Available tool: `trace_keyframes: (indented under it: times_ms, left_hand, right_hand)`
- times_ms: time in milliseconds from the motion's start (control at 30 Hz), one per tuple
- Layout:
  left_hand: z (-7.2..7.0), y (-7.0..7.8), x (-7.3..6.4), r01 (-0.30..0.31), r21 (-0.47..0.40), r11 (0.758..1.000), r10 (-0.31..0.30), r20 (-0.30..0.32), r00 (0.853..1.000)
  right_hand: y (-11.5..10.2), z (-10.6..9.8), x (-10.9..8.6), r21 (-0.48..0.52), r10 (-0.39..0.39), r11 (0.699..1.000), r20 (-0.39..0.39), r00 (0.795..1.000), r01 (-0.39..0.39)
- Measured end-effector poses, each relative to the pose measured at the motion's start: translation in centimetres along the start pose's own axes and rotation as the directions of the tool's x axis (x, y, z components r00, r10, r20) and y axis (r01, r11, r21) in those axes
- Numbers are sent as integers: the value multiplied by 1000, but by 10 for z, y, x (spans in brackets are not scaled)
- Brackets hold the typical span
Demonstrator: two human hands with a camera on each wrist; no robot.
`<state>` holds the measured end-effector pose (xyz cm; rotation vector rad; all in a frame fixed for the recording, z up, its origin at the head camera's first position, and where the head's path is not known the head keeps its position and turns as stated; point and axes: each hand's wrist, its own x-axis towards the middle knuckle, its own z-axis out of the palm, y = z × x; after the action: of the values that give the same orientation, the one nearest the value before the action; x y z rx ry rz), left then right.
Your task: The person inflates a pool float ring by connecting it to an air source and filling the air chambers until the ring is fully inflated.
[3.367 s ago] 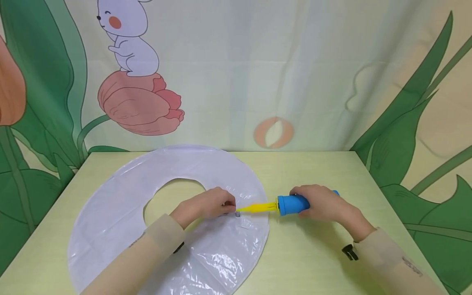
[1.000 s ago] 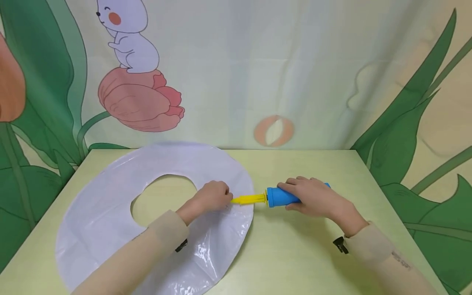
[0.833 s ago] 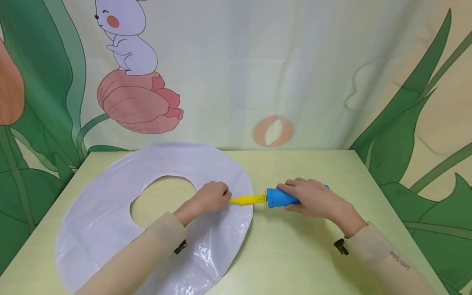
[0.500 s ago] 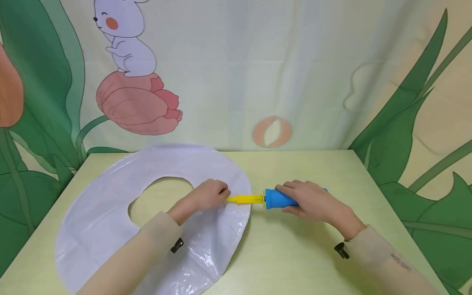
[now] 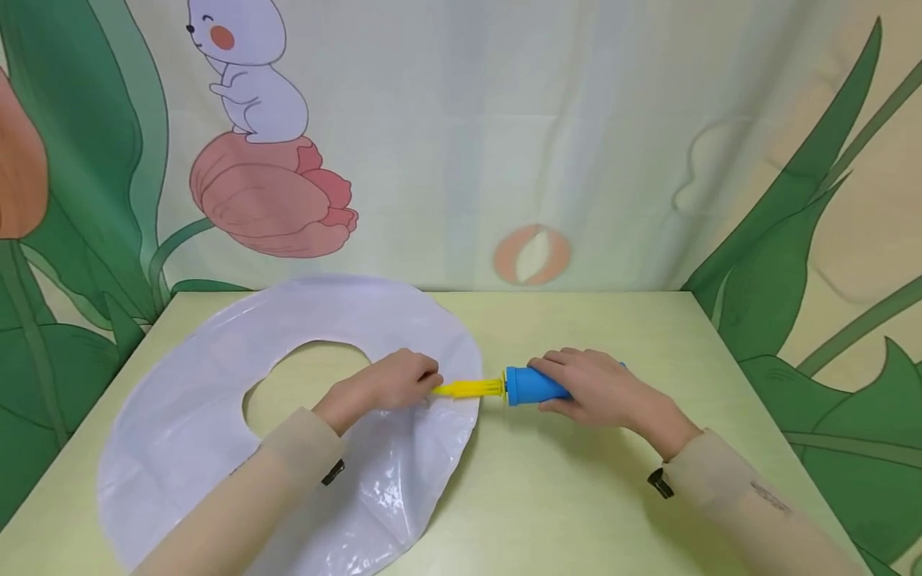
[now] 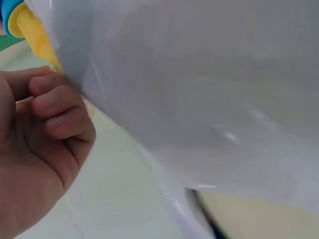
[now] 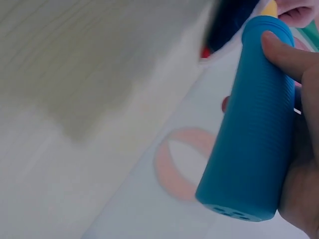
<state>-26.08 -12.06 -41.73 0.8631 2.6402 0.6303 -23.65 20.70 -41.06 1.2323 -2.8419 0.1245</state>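
Observation:
A flat, thinly filled white swim ring [image 5: 173,416] lies on the table's left side. My left hand [image 5: 389,382] is over its right part, thumb and fingers pinching a small clear valve [image 6: 55,69] that shows faintly in the left wrist view. Against those fingertips is the tip of a yellow nozzle [image 5: 470,389]; how deep it sits in the valve is hidden. The nozzle belongs to a blue hand pump [image 5: 531,386]. My right hand [image 5: 598,390] grips the pump's barrel, fingers over the top and thumb along the near side.
The pale yellow-green table [image 5: 562,496] reaches back to a printed curtain [image 5: 619,144] with a rabbit and flowers. Dark buckles [image 5: 659,484] hang from both wrists. In the right wrist view, the ring's underside shows a dark printed patch [image 7: 229,25].
Both hands, the pump and the ring have shifted left together. Earliest, the grey valve showed beside the nozzle tip; now the left fingers cover it.

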Motion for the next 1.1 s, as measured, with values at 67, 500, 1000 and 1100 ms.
trace_keyframes:
  times_ms: [67,500,1000,1100]
  left_hand:
    - [-2,-2,-2,31,6,1000,-31,29,999]
    - [16,19,2,-127,174,977,147,-109,983]
    - [40,20,17,-174,417,892,240,-111,964]
    - [41,16,18,-155,406,901,209,-91,974]
  right_hand:
    - [0,3,3,10,21,1000,-4,1000,-20]
    - [-1,23,2,69,90,994,-3,996,-89]
    - [-14,28,9,105,137,985,17,990,-138]
    - [-12,30,10,115,170,978,62,983,-176]
